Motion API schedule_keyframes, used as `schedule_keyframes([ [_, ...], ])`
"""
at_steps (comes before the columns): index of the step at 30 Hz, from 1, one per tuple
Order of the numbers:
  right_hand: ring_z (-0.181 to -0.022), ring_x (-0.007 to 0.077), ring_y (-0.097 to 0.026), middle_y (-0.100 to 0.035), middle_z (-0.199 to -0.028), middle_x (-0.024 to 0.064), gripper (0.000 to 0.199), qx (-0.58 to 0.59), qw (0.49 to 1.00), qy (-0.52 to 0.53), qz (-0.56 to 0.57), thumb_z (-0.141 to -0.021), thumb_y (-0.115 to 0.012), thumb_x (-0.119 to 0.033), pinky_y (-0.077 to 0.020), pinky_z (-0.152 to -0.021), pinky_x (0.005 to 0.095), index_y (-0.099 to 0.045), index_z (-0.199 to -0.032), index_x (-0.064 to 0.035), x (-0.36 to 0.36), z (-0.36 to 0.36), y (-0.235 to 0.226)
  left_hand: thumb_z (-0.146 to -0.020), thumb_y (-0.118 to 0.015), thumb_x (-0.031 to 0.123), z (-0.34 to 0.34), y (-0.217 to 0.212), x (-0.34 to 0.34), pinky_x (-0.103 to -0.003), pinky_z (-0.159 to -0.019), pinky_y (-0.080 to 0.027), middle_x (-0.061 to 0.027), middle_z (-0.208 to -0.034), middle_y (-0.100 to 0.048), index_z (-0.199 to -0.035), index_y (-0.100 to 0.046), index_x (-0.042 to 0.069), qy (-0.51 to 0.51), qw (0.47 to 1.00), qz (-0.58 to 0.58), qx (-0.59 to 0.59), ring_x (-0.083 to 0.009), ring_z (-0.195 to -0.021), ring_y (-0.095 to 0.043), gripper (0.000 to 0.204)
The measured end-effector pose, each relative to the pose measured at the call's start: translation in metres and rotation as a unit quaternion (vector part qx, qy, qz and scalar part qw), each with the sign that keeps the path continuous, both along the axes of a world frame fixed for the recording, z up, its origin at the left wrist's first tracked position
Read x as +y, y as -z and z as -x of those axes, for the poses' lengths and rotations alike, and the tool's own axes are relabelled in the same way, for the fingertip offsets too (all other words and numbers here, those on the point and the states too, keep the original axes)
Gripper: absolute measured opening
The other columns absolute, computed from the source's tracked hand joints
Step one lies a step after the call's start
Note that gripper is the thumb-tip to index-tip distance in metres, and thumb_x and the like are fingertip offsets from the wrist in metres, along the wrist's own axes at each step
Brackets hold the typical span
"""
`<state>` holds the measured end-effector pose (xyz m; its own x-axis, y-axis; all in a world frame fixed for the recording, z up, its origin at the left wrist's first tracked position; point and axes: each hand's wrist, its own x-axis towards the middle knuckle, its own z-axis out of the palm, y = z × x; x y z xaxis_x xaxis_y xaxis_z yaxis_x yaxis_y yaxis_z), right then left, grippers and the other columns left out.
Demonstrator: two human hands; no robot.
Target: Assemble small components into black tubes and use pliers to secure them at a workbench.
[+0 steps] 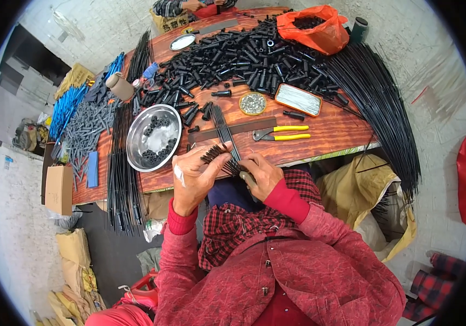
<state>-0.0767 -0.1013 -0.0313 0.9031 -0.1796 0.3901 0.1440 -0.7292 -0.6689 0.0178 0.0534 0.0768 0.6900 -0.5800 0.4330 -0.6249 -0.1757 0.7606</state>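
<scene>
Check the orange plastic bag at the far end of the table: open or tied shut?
Open. The orange bag gapes at its mouth, showing dark pieces inside.

Steel bowl [153,137] lies left of the pliers [280,132], parts heap [244,57] behind both.

Lower ends of the black rods [225,155] — hidden inside both hands' grip.

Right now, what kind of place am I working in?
Probably a small hand-assembly workshop: a wooden table heaped with black plastic tubes, long bundles of thin black rods, yellow-handled pliers, and your hands gripping a bunch of rods.
</scene>
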Motion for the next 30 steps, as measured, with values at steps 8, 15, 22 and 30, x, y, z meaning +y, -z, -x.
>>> schedule_keyframes([
  [8,-0.091,0.0300,-0.062,-0.060,-0.094,0.0085,0.020,-0.034,0.999,-0.031,-0.001,-0.085,-0.064,-0.009,-0.0515,-0.072,0.0399,-0.064,-0.105,-0.0067,-0.004,-0.004,-0.001,-0.080,-0.071,0.001,-0.003,-0.005,-0.007,-0.029,-0.072,-0.054,-0.0123,-0.089,-0.074,-0.090,-0.074,-0.003,0.042,0.998,-0.034,-0.022,-0.0207,-0.080,-0.071,0.011],
  [15,-0.080,0.0288,-0.063,-0.062,-0.095,0.0091,0.027,-0.023,0.997,-0.058,-0.051,-0.080,-0.069,-0.010,-0.0506,-0.068,0.0381,-0.065,-0.107,-0.0052,-0.012,-0.008,-0.016,-0.080,-0.070,0.002,-0.006,-0.005,-0.010,-0.029,-0.074,-0.054,-0.0113,-0.087,-0.074,-0.089,-0.074,-0.002,0.051,0.997,-0.048,0.019,-0.0211,-0.084,-0.071,0.011],
  [22,-0.076,0.0231,-0.065,-0.066,-0.093,0.0120,0.023,-0.069,0.979,-0.109,-0.157,-0.076,-0.072,-0.002,-0.0496,-0.065,0.0313,-0.067,-0.098,0.0009,-0.018,-0.021,-0.039,-0.081,-0.070,0.003,-0.005,-0.005,-0.007,-0.030,-0.073,-0.055,-0.0126,-0.089,-0.073,-0.094,-0.073,-0.003,0.067,0.997,-0.039,-0.004,-0.0210,-0.083,-0.071,0.015],
  [30,-0.076,0.0295,-0.065,-0.064,-0.087,0.0119,0.017,-0.077,0.972,-0.116,-0.192,-0.076,-0.070,-0.007,-0.0489,-0.065,0.0342,-0.067,-0.092,-0.0017,-0.019,-0.025,-0.029,-0.081,-0.071,0.003,-0.008,-0.003,-0.001,-0.029,-0.071,-0.054,-0.0136,-0.090,-0.073,-0.095,-0.072,-0.004,0.063,0.997,-0.043,-0.008,-0.0198,-0.080,-0.070,0.016],
])
